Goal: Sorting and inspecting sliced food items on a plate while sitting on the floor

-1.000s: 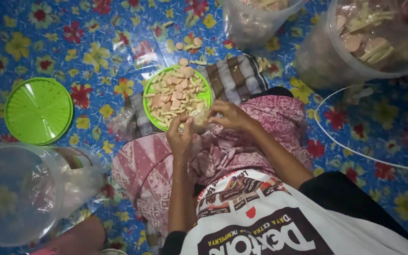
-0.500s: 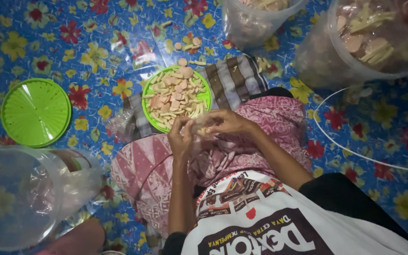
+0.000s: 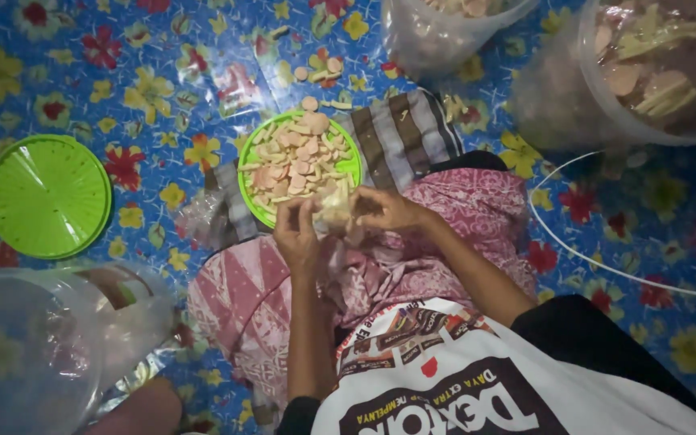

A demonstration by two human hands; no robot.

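Landmark: green plate (image 3: 354, 163), round, heaped with pale crackers (image 3: 296, 157) in discs and strips. Floor mat (image 3: 163, 80), blue with red and yellow flowers, runs under it on all sides. Big clear tub (image 3: 654, 72) of the same crackers sits well right of the plate, up top; clear plastic bag (image 3: 437, 36) of crackers above-right of it; another clear container (image 3: 34, 354), blurred, well below-left. Pink patterned cloth (image 3: 477, 217) over the lap lies just below the plate, striped cloth (image 3: 412, 137) touching its right edge. Green lid (image 3: 46, 193) well left of the plate, flat on the mat. Left hand (image 3: 298, 234) and right hand (image 3: 388, 211) meet at the plate's lower rim, both pinched closed on a small clear packet (image 3: 334, 208) of crackers held between them. A few loose crackers lie just above the plate.
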